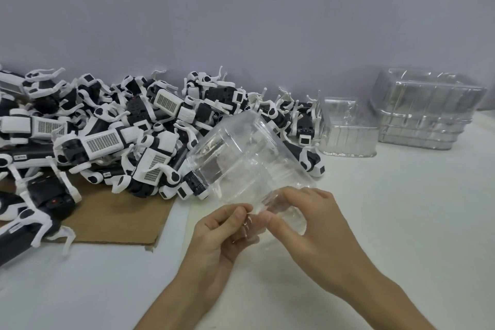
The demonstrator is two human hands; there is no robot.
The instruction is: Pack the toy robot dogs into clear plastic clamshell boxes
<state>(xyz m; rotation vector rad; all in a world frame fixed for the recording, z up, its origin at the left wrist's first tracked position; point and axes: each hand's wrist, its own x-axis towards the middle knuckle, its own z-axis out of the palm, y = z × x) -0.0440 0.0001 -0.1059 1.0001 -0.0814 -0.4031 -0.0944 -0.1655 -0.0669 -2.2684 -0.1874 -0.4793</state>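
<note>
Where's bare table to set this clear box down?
Bare table right of the right hand, in front of the clamshell stacks. Another patch near left, below the cardboard sheet. Crowded: the robot dog pile fills the far left, up to the held box.

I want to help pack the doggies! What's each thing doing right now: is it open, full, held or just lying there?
clear box: held up, tilted, no dog inside.
left hand: pinches the box's near edge.
right hand: grips the same end.
toy robot dogs: heaped loose, unpacked.
stack of boxes: nested, empty.
single box: standing alone, looks empty.
cardboard: lying flat under the dogs.
</note>
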